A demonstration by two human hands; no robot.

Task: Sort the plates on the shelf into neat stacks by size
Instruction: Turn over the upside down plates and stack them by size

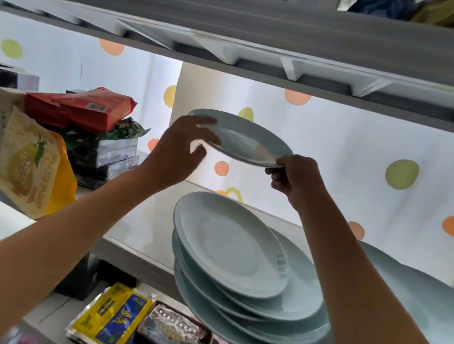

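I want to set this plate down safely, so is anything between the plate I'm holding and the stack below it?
Nothing visible. Both hands, left and right, hold the plate in open air above the plate stack, whose top plate is bare.

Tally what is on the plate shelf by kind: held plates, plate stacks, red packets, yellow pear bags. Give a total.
Held plate, gripped by the left hand and right hand: 1
Plate stacks, middle and right: 2
Red packet: 1
Yellow pear bag: 1
Total: 5
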